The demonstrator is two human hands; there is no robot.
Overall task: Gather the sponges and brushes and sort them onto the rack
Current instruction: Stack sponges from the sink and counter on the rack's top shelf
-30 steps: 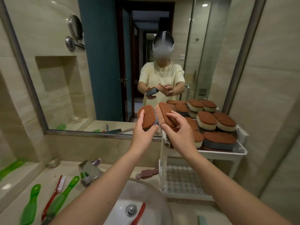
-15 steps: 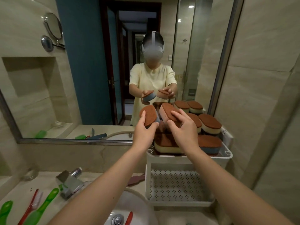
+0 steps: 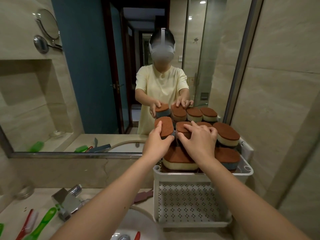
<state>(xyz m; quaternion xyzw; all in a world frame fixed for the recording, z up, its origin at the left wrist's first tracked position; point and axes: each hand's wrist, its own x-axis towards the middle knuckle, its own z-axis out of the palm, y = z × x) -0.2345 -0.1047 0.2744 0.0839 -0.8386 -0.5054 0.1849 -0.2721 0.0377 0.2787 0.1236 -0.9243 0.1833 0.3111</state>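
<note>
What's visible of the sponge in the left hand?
A rounded oblong sponge: rough brown scouring face over a blue-grey foam body. The left hand grips it, fingers over its left edge, thumb at its near end. It tilts, brown face toward the camera, above the left end of the white rack top tier, close beside a second sponge under the right hand; contact unclear.

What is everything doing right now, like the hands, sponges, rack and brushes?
left hand: grips the left sponge, held tilted.
right hand: fingers and thumb hold the right sponge.
rack: upright, top shelf piled with sponges.
green brush: lying flat on the counter.
red brush: lying beside it.
</note>
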